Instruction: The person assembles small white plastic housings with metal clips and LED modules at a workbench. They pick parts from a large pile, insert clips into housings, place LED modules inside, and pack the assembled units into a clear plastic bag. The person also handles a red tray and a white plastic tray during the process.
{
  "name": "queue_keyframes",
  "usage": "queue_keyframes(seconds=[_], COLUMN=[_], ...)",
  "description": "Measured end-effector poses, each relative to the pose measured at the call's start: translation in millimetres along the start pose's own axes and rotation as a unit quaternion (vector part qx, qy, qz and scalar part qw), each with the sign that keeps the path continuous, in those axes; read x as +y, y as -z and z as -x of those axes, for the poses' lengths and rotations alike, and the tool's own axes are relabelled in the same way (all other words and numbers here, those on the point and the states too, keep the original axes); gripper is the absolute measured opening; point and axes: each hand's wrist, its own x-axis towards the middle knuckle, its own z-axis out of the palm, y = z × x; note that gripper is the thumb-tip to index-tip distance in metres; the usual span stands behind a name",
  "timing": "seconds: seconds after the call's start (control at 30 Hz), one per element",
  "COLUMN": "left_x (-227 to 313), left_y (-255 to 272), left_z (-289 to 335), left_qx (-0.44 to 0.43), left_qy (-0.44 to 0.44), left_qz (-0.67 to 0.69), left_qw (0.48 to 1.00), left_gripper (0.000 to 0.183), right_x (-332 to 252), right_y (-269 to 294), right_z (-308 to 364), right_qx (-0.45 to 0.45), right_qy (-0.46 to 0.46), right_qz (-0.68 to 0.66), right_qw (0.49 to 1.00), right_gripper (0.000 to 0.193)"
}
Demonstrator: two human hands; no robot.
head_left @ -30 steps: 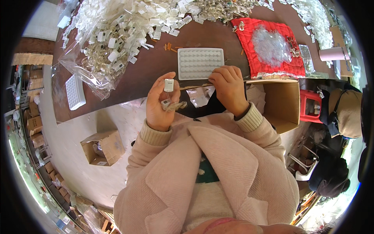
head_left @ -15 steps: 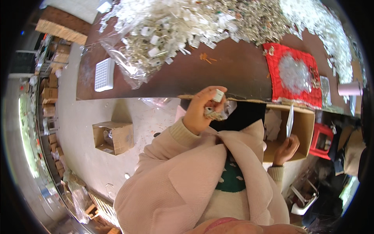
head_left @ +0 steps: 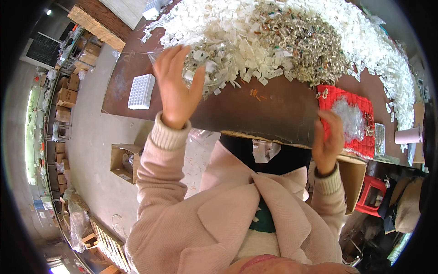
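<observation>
Two hands reach forward at the table [head_left: 283,114], well apart from each other. The left hand [head_left: 175,91] is spread wide, its thumb standing clear of the raised fingers. It lies across the view of the clear bag's left side; whether it touches the bag [head_left: 197,68], I cannot tell. Small white and metallic pieces show in the bag, and the white heap [head_left: 228,43] lies beyond and to its right. The white tray [head_left: 141,91] sits on the table to the left of this hand, near it.

The right hand [head_left: 328,137] is at the table's front edge, in front of the left side of the red cloth [head_left: 351,92]. Its fingers are bent and somewhat blurred; I cannot tell whether they close on anything or touch the cloth. A clear tangle [head_left: 349,118] rests on the cloth, just beside that hand. Orange bits [head_left: 258,95] lie between the hands, farther in.
</observation>
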Motion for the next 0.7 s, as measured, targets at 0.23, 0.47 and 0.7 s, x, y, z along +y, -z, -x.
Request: queue_keyframes(seconds=[0.23, 0.47, 0.7], left_x=[-3.6, 3.1, 8.5], left_y=[26.0, 9.2, -9.6], left_z=[88.1, 101.8, 92.8], left_qx=[0.185, 0.065, 0.099], left_qy=[0.32, 0.557, 0.507], left_qz=[0.136, 0.498, 0.536], left_qw=[0.919, 0.662, 0.668], left_gripper=[0.062, 0.023, 0.015], right_x=[-24.1, -45.3, -38.7], right_y=[-150.2, -244.3, -250.7], right_z=[-163.4, -220.7, -230.5], right_qx=[-0.219, -0.464, -0.521], right_qy=[0.105, 0.007, -0.051], right_qz=[-0.164, -0.035, -0.166], right_qw=[0.956, 0.885, 0.836], right_gripper=[0.025, 0.057, 0.048])
